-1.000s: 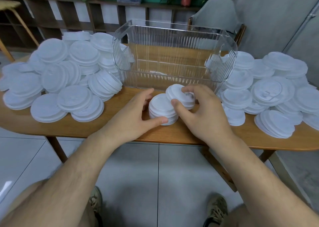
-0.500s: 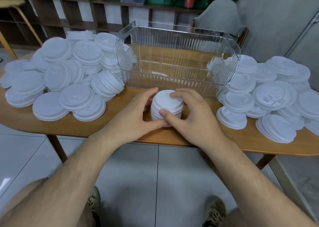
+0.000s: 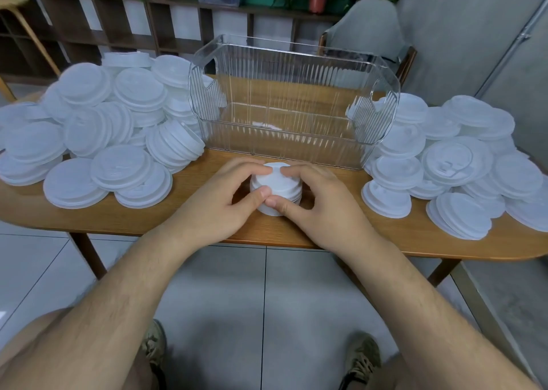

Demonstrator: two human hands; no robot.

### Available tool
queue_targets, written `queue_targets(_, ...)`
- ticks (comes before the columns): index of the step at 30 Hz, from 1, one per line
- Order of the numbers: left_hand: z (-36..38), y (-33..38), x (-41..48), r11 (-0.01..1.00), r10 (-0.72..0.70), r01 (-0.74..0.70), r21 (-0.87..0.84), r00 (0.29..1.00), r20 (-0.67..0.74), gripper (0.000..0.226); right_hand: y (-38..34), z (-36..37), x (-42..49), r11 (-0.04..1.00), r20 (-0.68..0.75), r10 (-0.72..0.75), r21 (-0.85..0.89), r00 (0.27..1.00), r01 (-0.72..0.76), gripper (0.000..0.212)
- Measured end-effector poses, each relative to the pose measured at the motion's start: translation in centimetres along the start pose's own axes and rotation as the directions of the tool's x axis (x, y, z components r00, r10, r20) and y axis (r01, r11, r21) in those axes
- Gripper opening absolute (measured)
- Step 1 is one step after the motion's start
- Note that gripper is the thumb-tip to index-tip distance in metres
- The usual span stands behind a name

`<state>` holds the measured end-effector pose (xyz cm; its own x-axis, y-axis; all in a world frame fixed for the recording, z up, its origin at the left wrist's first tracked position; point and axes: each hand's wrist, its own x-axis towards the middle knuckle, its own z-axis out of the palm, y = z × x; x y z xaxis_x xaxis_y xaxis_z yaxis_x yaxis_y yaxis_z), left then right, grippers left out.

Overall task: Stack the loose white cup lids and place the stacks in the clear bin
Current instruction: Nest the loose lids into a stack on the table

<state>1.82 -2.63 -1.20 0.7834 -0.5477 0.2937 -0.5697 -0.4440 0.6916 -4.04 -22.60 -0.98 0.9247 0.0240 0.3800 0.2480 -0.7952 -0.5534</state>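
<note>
I've got the stack [image 3: 277, 182] upright on the table [image 3: 192, 223], near side, left hand [image 3: 216, 199] and right hand [image 3: 320, 205] both curled round its sides, thumbs meeting in front. The bin [image 3: 284, 149] sits directly beyond, open-topped: lift up and away, I reckon.

Two small piles merged into one lid stack [image 3: 275, 182], right hand [image 3: 323, 208] brought its pile in from 1 o'clock, left hand [image 3: 219, 202] closed round, thumbs now meeting at 6 o'clock
</note>
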Motion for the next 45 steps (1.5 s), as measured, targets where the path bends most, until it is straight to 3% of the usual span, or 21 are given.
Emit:
queue_targets(5,0.2,0.5,-0.1,0.998,0.056,-0.053,0.047,0.997,-0.062,0.037,-0.1,-0.5,-1.0,1.000,0.049,0.019,0.007,0.999,-0.020,0.073)
queue_targets(11,1.7,4.0,0.1,0.962,0.234,-0.185,0.200,0.937,-0.260,0.034,0.1,-2.9,-2.6,1.000,-0.155,-0.026,0.007,0.988,0.027,0.048)
queue_targets(15,5.2,7.3,0.8,0.937,0.337,-0.297,0.183,0.906,-0.256,0.030,1.1,-4.7,-4.1,0.994,-0.292,0.029,-0.096,0.956,-0.060,0.040)
queue_targets(20,10.7,9.9,2.3,0.961,0.275,-0.267,0.076,0.951,-0.139,0.034,3.8,-7.2,-6.0,0.951,-0.428,0.207,-0.124,0.880,-0.284,0.040)
queue_targets(24,13.7,10.5,4.1,0.984,0.173,-0.169,0.052,0.983,-0.070,0.044,5.8,-8.4,-6.8,0.904,-0.444,0.310,-0.135,0.841,-0.405,0.044)
queue_targets(32,15.1,11.3,7.2,0.994,0.080,-0.074,0.079,0.994,-0.076,0.057,7.5,-9.1,-6.1,0.894,-0.449,0.319,-0.150,0.835,-0.422,0.041)
queue_targets(45,15.3,11.4,7.9,0.999,-0.038,0.038,-0.011,0.997,-0.064,0.054,8.4,-9.0,-5.3,0.905,-0.453,0.307,-0.132,0.837,-0.404,0.044)
